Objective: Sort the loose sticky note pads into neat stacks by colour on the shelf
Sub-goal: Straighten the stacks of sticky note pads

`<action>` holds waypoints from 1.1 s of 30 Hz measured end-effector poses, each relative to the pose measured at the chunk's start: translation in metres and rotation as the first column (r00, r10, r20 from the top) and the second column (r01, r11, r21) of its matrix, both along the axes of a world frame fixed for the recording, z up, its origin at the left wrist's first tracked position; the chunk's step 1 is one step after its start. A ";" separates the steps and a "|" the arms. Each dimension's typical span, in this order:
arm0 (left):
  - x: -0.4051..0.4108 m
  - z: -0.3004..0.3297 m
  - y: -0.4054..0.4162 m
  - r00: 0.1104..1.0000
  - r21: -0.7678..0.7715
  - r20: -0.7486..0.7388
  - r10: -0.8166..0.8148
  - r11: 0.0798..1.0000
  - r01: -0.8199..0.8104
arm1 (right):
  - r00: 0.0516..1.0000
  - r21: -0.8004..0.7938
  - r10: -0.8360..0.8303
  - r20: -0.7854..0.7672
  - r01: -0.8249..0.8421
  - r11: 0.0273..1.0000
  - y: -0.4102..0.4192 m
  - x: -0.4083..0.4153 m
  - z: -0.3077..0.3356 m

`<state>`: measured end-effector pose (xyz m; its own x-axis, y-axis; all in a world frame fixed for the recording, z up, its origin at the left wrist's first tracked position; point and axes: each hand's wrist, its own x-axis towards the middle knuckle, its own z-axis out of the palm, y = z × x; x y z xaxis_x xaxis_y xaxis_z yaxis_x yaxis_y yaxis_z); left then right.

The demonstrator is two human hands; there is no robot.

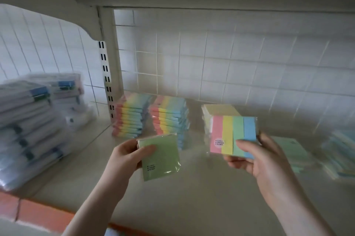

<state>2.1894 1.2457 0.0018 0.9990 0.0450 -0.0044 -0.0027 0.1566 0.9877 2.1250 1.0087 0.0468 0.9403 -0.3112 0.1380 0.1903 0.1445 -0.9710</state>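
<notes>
Sorting looks midway to me: two rainbow stacks [151, 116] at 11 o'clock; left hand [124, 157] grips green pad [161, 157], right hand [257, 157] grips four-colour pack [233, 135]; neither pad shelved, loose pile [338, 151] at 3 o'clock remains.

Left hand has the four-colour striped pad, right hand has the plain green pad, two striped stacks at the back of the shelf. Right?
Not quite: the hands are swapped. In the head view the left hand holds the plain green pad and the right hand holds the four-colour striped pad. The two striped stacks do stand at the back of the shelf.
</notes>
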 end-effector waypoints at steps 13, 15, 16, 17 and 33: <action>0.053 0.000 0.136 0.994 0.050 -0.093 0.051 0.998 -0.046 | 0.992 -0.029 0.097 -0.085 -0.100 0.995 0.148 0.096 0.036; 0.054 -0.005 0.140 0.990 0.019 -0.133 0.048 0.999 -0.046 | 0.992 -0.050 0.093 -0.087 -0.097 0.994 0.159 0.116 0.045; 0.054 -0.006 0.141 0.987 0.002 -0.152 0.044 0.999 -0.045 | 0.992 -0.075 0.090 -0.087 -0.097 0.993 0.163 0.126 0.048; 0.056 -0.007 0.141 0.987 -0.006 -0.156 0.038 0.999 -0.040 | 0.992 -0.103 0.088 -0.092 -0.098 0.990 0.167 0.136 0.052; 0.058 -0.010 0.139 0.995 0.162 -0.095 -0.011 0.986 0.027 | 0.951 -0.964 -0.311 0.005 0.087 0.252 0.188 0.200 0.041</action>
